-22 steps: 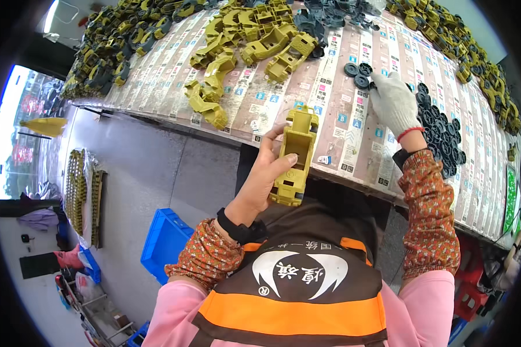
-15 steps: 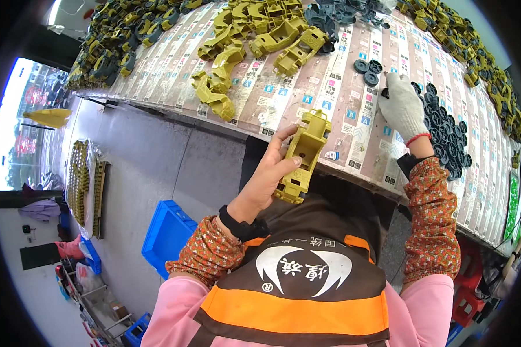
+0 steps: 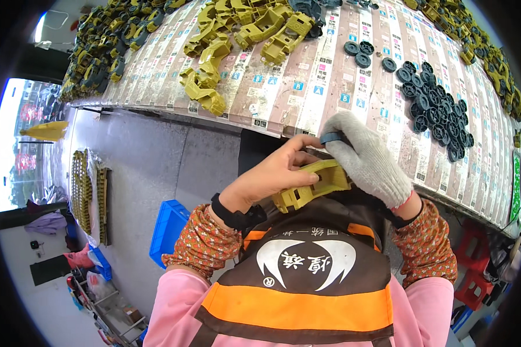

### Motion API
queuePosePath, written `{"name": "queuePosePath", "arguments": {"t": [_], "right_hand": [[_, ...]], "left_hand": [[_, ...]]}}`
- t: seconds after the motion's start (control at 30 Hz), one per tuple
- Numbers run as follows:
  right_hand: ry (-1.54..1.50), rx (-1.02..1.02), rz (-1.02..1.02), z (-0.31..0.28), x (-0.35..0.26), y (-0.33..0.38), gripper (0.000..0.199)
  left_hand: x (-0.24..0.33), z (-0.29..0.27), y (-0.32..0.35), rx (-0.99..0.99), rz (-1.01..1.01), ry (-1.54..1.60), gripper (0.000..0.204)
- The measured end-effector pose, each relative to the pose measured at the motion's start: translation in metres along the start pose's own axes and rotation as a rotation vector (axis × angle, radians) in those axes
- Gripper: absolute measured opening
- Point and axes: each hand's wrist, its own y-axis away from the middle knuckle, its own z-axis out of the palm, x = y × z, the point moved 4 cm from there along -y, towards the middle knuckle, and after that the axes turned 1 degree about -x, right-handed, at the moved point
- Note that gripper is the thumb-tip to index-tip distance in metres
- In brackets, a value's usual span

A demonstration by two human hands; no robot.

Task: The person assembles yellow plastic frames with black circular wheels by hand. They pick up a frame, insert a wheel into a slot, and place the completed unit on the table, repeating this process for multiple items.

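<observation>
- Right hand (image 3: 367, 159), gloved, pinches what looks like a wheel (image 3: 331, 137), seen nearly edge-on.
- Left hand (image 3: 266, 176), bare, grips the car body (image 3: 331, 177) by its left part, thumb laid on it.
- I see the body's long axis slant from lower left to upper right; the wheel sits just off its far side; whether they touch, I cannot tell.
- Beyond the right hand, loose wheels (image 3: 440, 114) lie on the table (image 3: 283, 104).
</observation>
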Motion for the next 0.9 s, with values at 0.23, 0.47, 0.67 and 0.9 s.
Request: {"name": "queuePosePath", "arguments": {"t": [0.23, 0.47, 0.67, 0.9], "right_hand": [[-0.300, 0.497, 0.310, 0.001, 0.057, 0.019, 0.014], [-0.520, 0.726, 0.412, 0.000, 0.056, 0.031, 0.017], [-0.369, 0.353, 0.242, 0.037, 0.012, 0.048, 0.019], [-0.414, 0.321, 0.137, 0.028, 0.014, 0.031, 0.027]], "left_hand": [[-0.001, 0.008, 0.011, -0.020, 0.324, 0.721, 0.096], [-0.009, 0.019, 0.003, 0.265, 0.700, 0.245, 0.103], [-0.008, 0.013, -0.002, 0.415, 0.560, 0.534, 0.076], [-0.018, 0.013, 0.006, 0.323, 0.333, 0.449, 0.066]]}}
